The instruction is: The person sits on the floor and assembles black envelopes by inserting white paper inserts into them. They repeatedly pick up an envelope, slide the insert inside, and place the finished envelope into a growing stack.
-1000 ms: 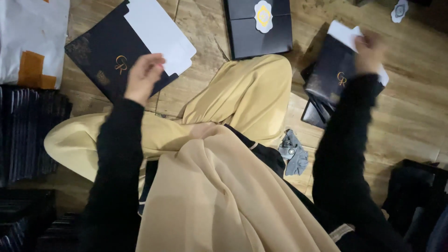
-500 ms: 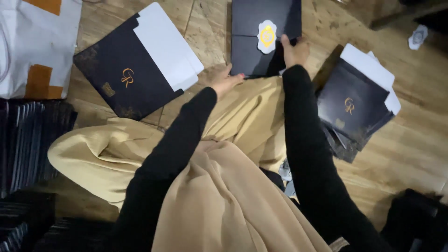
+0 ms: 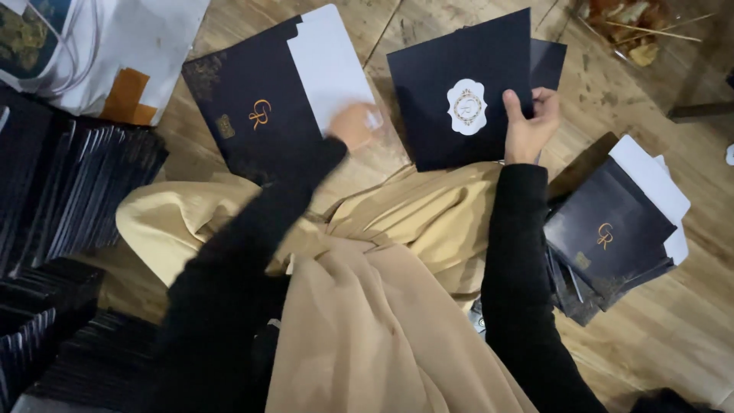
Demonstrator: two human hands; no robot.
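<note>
Lap in tan cloth [image 3: 382,306] nearest, stacks of dark envelopes [image 3: 69,199] at my left. My right hand [image 3: 531,122] had pinched the sealed dark envelope [image 3: 459,92] at its right edge and lifted it off the floor, where it lay half a second before. My left hand [image 3: 353,126] had left that envelope and swung, blurred, onto the white card [image 3: 329,61] poking from the open folder [image 3: 252,115]; grip unclear. Another folder pile [image 3: 612,229] at right held white inserts.

A flat, square black card envelope [image 3: 459,92] with a white scalloped seal sticker, held tilted above the wooden floor [image 3: 673,336].
</note>
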